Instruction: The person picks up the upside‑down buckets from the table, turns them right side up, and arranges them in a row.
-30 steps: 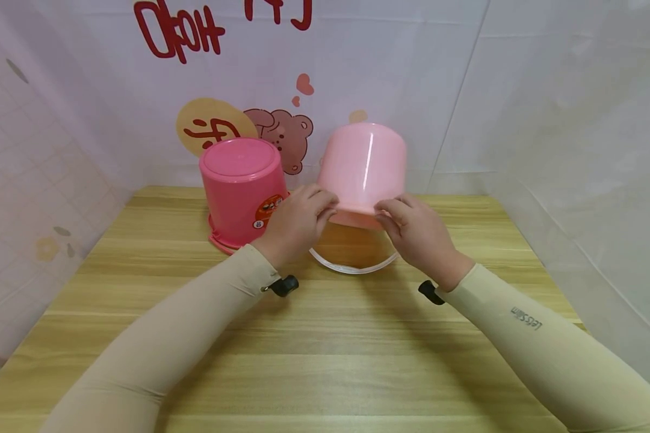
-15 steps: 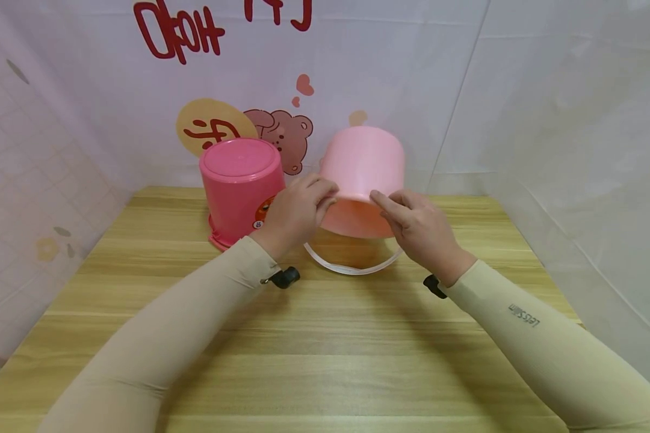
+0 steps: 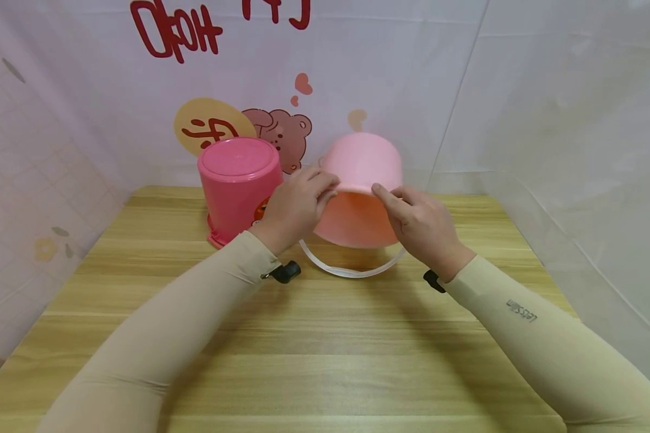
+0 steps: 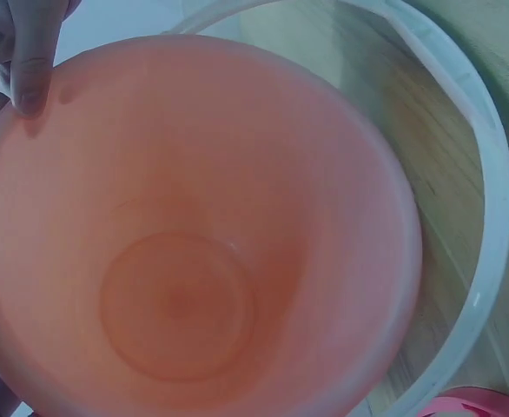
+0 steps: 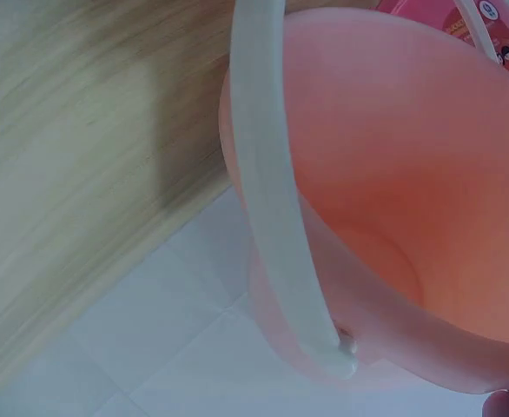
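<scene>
A light pink bucket [image 3: 363, 159] is tilted at the back of the table, its mouth facing me. My left hand [image 3: 298, 201] pinches its upper rim on the left, and my right hand [image 3: 425, 225] pinches the same rim on the right. The white handle [image 3: 346, 272] hangs down in front of the mouth. The left wrist view looks straight into the bucket's inside [image 4: 176, 304], down to the round bottom, with a thumb [image 4: 33, 74] over the rim. In the right wrist view the handle [image 5: 272, 174] crosses the rim, and a fingertip [image 5: 502, 404] shows at the lower right corner.
A darker pink bucket [image 3: 241, 159] stands upside down to the left, close to my left hand, its handle near the tabletop. Behind both buckets hangs a white cloth [image 3: 390, 60] with red lettering and a bear print. The wooden table [image 3: 325, 361] stretches toward me.
The light pink bucket has tipped further, its rim rising toward me so that more of the inside shows. Both hands moved up slightly with the rim, and the right thumb now lies over it.
</scene>
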`<state>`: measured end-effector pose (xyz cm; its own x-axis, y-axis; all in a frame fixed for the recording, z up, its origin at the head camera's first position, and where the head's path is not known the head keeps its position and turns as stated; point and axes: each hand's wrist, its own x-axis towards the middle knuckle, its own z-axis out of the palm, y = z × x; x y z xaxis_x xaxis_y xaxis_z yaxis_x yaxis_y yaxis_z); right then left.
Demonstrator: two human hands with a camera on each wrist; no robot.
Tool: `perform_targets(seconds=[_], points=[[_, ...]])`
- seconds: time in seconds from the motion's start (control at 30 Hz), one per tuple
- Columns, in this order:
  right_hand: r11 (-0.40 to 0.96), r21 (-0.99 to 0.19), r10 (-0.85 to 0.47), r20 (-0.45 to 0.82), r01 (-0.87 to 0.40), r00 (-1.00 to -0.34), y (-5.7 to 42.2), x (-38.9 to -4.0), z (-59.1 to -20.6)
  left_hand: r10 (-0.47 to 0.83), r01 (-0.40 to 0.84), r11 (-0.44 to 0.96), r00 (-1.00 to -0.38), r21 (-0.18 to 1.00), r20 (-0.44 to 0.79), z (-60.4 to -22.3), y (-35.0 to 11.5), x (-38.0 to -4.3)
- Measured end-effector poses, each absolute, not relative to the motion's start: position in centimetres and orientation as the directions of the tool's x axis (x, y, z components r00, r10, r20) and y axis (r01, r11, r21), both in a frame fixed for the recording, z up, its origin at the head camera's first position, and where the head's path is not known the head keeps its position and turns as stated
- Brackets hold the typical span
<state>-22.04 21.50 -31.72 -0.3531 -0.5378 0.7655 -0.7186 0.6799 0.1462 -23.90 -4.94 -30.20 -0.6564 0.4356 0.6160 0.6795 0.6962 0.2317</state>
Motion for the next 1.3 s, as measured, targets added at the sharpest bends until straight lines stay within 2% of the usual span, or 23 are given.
perform_targets(seconds=[0.3, 0.93, 1.3], points=[[0.703, 0.143, -0.521, 0.770, -0.696, -0.369, 21.4, -22.2, -31.4, 0.420, 0.658, 0.712, -0.679, 0.245, 0.602, -29.8, -4.7, -24.0], [0.748, 0.065, -0.485, 0.732, -0.660, -0.478, 21.0, -22.4, -30.8, 0.421, 0.639, 0.731, -0.698, 0.239, 0.579, -30.0, -4.6, -24.8], [0.732, 0.041, -0.475, 0.746, -0.680, -0.467, 21.2, -22.5, -30.6, 0.434, 0.655, 0.708, -0.700, 0.266, 0.567, -31.2, -5.5, -24.8]])
